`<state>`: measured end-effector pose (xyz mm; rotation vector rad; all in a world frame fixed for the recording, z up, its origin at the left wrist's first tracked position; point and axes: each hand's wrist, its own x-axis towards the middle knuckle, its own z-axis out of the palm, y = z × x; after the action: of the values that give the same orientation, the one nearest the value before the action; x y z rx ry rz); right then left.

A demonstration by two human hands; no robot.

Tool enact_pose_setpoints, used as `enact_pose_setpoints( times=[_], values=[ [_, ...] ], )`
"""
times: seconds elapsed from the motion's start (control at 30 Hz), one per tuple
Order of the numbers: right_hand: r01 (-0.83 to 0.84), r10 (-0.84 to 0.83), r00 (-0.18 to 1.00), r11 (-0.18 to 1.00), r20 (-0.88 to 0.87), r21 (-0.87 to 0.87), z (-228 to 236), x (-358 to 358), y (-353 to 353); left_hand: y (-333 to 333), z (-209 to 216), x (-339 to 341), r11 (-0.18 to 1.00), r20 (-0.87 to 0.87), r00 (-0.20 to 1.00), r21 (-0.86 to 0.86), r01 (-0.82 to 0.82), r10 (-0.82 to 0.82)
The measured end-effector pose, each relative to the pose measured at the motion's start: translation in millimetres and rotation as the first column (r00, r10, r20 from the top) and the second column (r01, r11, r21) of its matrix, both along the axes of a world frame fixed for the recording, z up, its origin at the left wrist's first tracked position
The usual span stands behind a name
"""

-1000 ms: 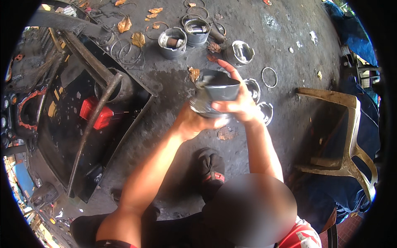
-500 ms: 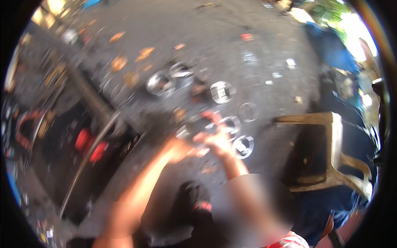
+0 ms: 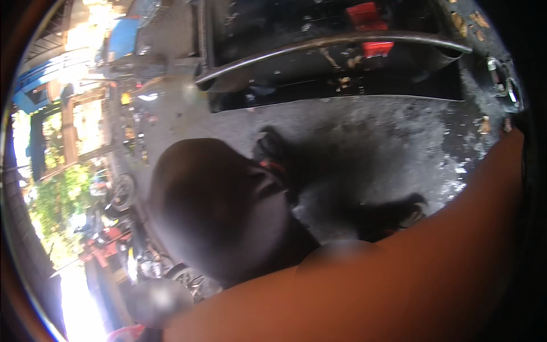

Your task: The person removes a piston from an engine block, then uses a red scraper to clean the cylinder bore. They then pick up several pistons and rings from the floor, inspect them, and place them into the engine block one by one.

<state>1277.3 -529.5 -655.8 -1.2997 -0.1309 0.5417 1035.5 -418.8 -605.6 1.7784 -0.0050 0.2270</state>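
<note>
A bare forearm (image 3: pixel 399 262), which looks like my left one, crosses the lower right of the view. It narrows toward the right rim, where the hand passes out of the picture, so its fingers and anything in them are hidden. Closest to that wrist are shiny metal rings (image 3: pixel 497 77) on the dark ground, partly cut off by the rim. My right hand does not show anywhere.
A black metal tray-like piece (image 3: pixel 273 62) with a curved pipe (image 3: pixel 330 41) along it lies at the top, holding a red object (image 3: pixel 370 28). A dark-clothed knee (image 3: pixel 211 194) fills the middle, a shoe (image 3: pixel 270 145) beside it. Motorcycles (image 3: pixel 142 251) stand at left.
The view has swung left and tilted. Both hands, earlier close together over the metal rings, have left the picture. The black tray now sits at the top, the rings at the right rim.
</note>
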Motion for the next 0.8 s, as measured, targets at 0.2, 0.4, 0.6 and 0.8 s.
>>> enact_pose_setpoints(
  times=[0.2, 0.4, 0.6, 0.8],
  values=[
    [-0.058, 0.054, 0.997, 0.994, 0.052, 0.092, 7, -46, -10, 17, -13, -18, 0.987, -0.082, 0.985, -0.044, 0.152, -0.155],
    [-0.329, 0.311, 0.944, 0.921, 0.112, 0.208, -4, -125, -14, 74, -47, -27, 0.81, -0.326, 0.743, -0.278, 0.516, -0.585],
    [-0.324, 0.369, 0.914, 0.914, 0.168, -0.244, 25, -180, 43, 57, -59, -55, 0.967, -0.253, 0.951, -0.138, -0.214, 0.175],
    [-0.433, 0.434, 0.901, 0.9, -0.015, 0.057, 17, -176, 41, 49, -43, -64, 0.681, -0.096, 0.988, -0.716, -0.154, 0.122]
  ],
)
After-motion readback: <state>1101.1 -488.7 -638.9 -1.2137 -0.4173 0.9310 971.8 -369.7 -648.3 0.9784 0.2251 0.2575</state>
